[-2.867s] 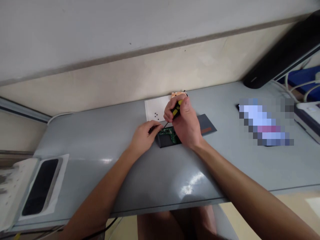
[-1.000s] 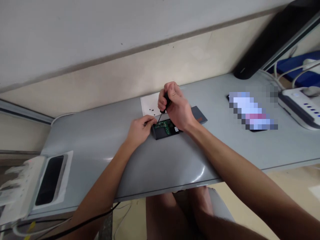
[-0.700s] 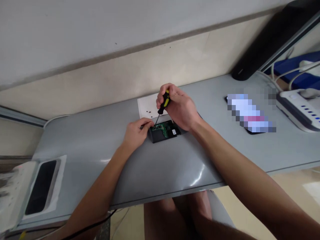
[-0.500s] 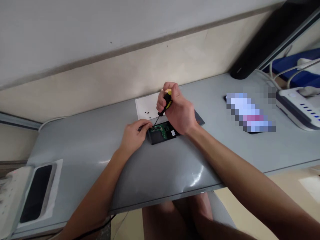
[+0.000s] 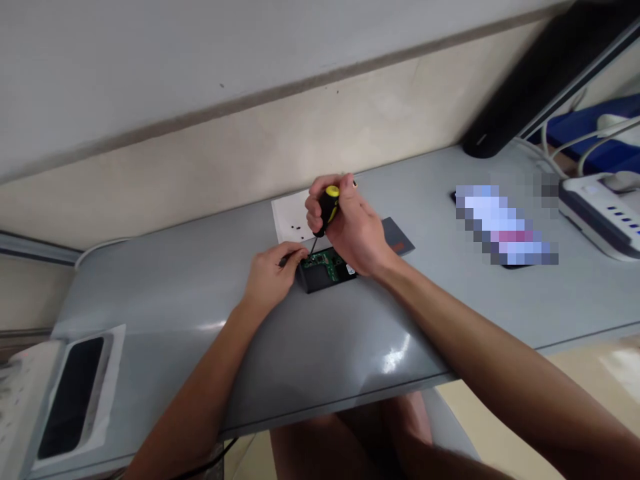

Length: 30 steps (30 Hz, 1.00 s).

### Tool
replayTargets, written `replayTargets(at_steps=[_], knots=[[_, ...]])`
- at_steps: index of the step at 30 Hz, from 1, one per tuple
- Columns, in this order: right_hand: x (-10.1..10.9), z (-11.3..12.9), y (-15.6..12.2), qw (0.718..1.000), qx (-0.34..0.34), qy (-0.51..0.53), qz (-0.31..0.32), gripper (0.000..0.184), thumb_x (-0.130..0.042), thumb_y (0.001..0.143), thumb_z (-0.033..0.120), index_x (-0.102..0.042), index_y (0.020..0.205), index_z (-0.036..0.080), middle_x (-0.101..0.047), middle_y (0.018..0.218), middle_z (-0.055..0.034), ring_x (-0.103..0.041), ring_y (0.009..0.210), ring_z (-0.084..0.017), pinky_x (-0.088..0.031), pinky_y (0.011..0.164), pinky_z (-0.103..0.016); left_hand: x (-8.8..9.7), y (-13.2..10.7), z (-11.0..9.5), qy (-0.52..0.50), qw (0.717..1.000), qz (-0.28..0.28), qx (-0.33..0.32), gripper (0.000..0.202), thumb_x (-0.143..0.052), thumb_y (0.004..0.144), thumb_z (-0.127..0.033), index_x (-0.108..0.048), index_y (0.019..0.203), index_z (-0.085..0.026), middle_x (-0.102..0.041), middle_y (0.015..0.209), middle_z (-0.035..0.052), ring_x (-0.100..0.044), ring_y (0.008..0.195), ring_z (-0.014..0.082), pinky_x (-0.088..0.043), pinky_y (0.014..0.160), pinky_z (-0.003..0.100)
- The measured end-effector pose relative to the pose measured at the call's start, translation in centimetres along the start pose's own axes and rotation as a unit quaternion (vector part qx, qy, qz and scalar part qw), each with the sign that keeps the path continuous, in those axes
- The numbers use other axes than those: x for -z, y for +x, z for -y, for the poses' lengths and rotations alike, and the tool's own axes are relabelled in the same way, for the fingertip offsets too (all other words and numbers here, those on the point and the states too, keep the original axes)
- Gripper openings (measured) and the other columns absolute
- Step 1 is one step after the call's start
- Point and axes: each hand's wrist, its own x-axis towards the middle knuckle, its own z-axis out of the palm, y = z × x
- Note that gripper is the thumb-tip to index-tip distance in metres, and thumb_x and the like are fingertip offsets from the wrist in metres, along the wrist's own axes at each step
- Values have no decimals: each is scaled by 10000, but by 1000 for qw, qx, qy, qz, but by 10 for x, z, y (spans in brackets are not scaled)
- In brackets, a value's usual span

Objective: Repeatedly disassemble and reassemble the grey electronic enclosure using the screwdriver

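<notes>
My right hand (image 5: 357, 233) is wrapped round a black and yellow screwdriver (image 5: 329, 207). Its thin shaft slants down to the upper left part of a green circuit board (image 5: 330, 268), which lies in an open black device case (image 5: 320, 279). At the case's left end, my left hand (image 5: 273, 273) pinches with thumb and forefinger close to the screwdriver tip. Something thin and dark shows between those fingers; its kind is unclear. My right hand covers the case's right end. Behind it, several tiny dark screws (image 5: 299, 228) lie on a white sheet (image 5: 285, 213).
A dark flat panel (image 5: 399, 235) lies beyond my right wrist. To the right are a lit, blurred phone (image 5: 500, 223) and a power strip (image 5: 600, 213), with a black cylinder (image 5: 505, 100) behind. Another dark phone (image 5: 75, 393) rests on white paper at the desk's left.
My right hand has turned a little on the screwdriver and sits slightly lower and further left, showing the handle's yellow end. More of the dark panel is visible. My left hand keeps its pinch.
</notes>
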Motion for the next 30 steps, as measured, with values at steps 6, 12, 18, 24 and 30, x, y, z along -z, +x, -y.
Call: replayTargets(at_steps=[6,12,18,24,30], knots=[[-1,-8,-4,999,29,9,-33,524,-724,912,766,-498,882,294,-473,707,47,-459,615,-146,-470,574,-299,1,0,-1,-2,1000,8,0,177,-674,1012,-279,-841,960,-253,-866,954,0,-805,865,191,-635,859,267],[0,-1,-4,999,9,-42,-11,524,-661,956,766,-552,825,270,-557,802,-9,-577,743,-176,-524,655,-329,-1,0,-1,-1,1000,3,-3,172,-667,1011,-258,-830,958,-245,-867,954,3,-804,860,187,-633,826,261],[-6,-1,-6,1000,2,-20,-6,502,-590,979,791,-557,917,294,-494,708,19,-529,673,-179,-503,630,-323,-2,-1,0,-6,1000,8,-7,183,-653,1016,-268,-826,964,-246,-866,961,8,-804,862,190,-628,816,264],[-2,-3,-9,1000,14,-19,-6,430,-715,977,664,-499,900,299,-477,697,43,-476,652,-172,-489,640,-322,-3,-1,2,-6,1000,13,-3,186,-643,1027,-281,-824,988,-260,-867,985,6,-808,892,192,-637,851,277],[6,0,-5,999,36,-26,7,410,-775,949,630,-582,874,277,-571,850,-2,-554,770,-169,-527,706,-328,-3,-1,2,6,1000,9,-13,188,-647,1034,-280,-824,976,-254,-862,959,14,-805,869,193,-637,844,282]])
